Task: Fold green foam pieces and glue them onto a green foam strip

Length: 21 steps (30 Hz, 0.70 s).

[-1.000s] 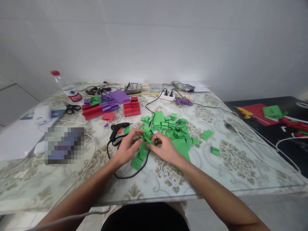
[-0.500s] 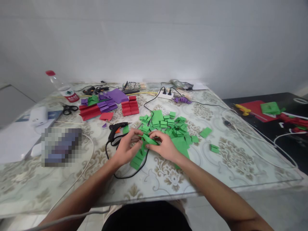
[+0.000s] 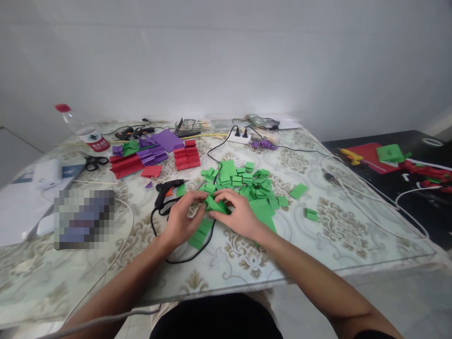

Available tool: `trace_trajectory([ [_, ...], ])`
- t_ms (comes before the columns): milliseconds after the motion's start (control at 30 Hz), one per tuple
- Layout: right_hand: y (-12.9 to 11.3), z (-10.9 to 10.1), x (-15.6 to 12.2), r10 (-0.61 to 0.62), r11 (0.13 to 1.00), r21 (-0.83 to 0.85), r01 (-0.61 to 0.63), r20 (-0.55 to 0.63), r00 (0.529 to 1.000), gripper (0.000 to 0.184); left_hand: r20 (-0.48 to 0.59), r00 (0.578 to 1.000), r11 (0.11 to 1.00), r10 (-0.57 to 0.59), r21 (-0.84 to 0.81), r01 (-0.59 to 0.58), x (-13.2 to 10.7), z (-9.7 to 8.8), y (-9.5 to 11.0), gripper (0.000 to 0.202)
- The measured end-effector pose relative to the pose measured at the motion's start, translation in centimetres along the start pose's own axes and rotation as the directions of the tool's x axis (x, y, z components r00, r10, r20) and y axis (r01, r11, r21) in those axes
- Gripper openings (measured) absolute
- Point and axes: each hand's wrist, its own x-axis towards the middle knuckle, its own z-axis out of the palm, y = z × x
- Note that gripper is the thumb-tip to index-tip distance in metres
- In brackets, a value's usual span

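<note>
Between my hands, above the table, is a folded piece of green paper [image 3: 216, 205]. My left hand [image 3: 186, 217] pinches its left end with thumb and fingertips. Its right part is gripped by my right hand [image 3: 237, 213], fingers curled over the top and thumb below. Under and beside my left hand lies a creased green paper strip [image 3: 199, 234], partly covered. A heap of small folded green paper pieces [image 3: 259, 186] spreads just beyond my hands. A black glue gun [image 3: 165, 190] rests left of my left hand, its cord looping under both hands.
Scissors [image 3: 95, 162], a bottle [image 3: 94, 139], and red folded paper [image 3: 187, 156] with purple sheets [image 3: 168, 141] sit back left. A white power strip [image 3: 240, 136] stands at the back. White cables [image 3: 381, 221] cross the right side; a blurred-out object [image 3: 84, 219] lies left.
The view has shifted slightly, so most things sit a little further left. The green paper between my hands has tilted and shows a broader face; both hands keep hold of it.
</note>
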Motion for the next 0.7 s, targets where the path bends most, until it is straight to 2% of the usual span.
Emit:
trace_trajectory([
  [100, -0.18, 0.03, -0.08, 0.018, 1.000, 0.019, -0.018, 0.011, 1.000, 0.023, -0.033, 0.999, 0.997, 0.015, 0.073, -0.013, -0.13, 0.08, 0.13, 0.020],
  [233, -0.37, 0.06, -0.18, 0.029, 1.000, -0.007, -0.029, 0.012, 1.000, 0.019, -0.040, 0.993, 0.980, 0.114, 0.166, -0.106, -0.06, -0.04, 0.35, 0.018],
  [500, -0.51, 0.05, -0.27, -0.080, 0.996, -0.030, 0.079, -0.057, 0.995, 0.015, -0.019, 0.987, 0.974, 0.162, 0.166, -0.156, 0.14, -0.34, 0.86, 0.020],
  [700, -0.64, -0.02, -0.24, -0.046, 0.999, 0.013, 0.047, -0.025, 0.999, 0.018, -0.053, 0.978, 0.963, 0.201, 0.195, -0.187, 0.23, -0.29, 0.81, 0.014],
])
